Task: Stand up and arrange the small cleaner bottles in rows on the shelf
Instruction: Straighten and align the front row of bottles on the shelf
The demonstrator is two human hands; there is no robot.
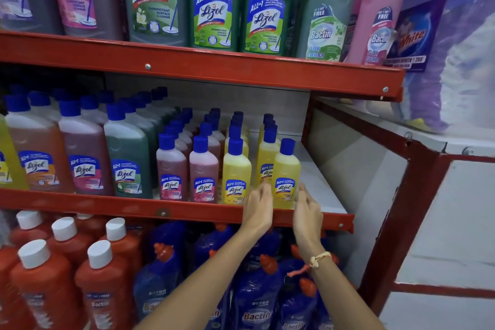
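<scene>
Red shelf (187, 207): open left hand (258, 209), open right hand (308, 213) flank upright yellow bottle (286, 173).

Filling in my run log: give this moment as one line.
stage: aligning front row | left hand and right hand: flanking yellow bottle, grip unclear | bottle: upright at shelf edge

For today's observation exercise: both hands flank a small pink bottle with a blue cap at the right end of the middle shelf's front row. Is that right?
Not quite. The head view shows the left hand and right hand flanking a small yellow bottle, not a pink one. It does have a blue cap and stands at the right end of the middle shelf front row.
</scene>
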